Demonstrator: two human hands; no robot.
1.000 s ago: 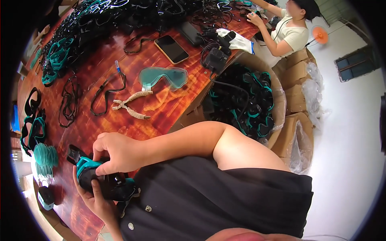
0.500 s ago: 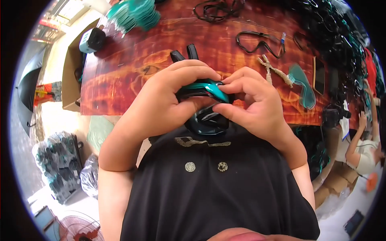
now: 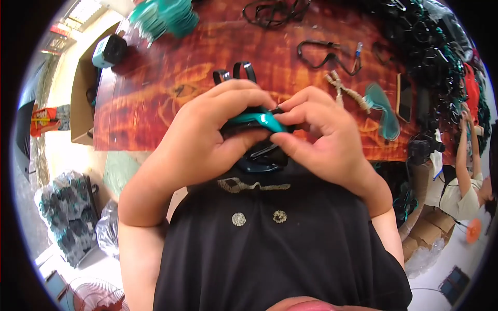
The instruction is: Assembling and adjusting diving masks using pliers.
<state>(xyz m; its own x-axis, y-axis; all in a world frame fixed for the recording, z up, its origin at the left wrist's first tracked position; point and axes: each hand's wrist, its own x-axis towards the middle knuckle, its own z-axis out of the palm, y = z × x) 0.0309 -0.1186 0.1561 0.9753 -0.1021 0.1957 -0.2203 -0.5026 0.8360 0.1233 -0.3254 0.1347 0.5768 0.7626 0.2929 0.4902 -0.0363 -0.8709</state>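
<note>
Head view showed a broad table (image 3: 137,101), its glossy reddish-brown surface mottled with dark, flame-like grain, and below it the smooth cloth of a black shirt (image 3: 290,249). Along the table's right side rose a heap (image 3: 423,49) of tangled, shiny black and teal pieces. At the left end stood an open carton (image 3: 83,111) of plain brown cardboard; something dark seemed to lie inside, though the shadow made it hard to tell. Beyond the near right edge, a second carton (image 3: 419,199) held more black and teal pieces.

The left hand (image 3: 207,124) had its fingers curled over the goggles (image 3: 264,121), thumb beneath; the right hand (image 3: 324,129) pinched their other end between thumb and fingertips. The goggles, a curved, glossy teal frame on a black body, were held by the table's near edge, before the shirt. Thin teal sheets (image 3: 179,20) lay fanned in a stack. Beside a flat-faced phone (image 3: 403,101) was a translucent teal lens (image 3: 382,111), and near it pliers (image 3: 358,101) with handles bound in rough beige wrapping.
</note>
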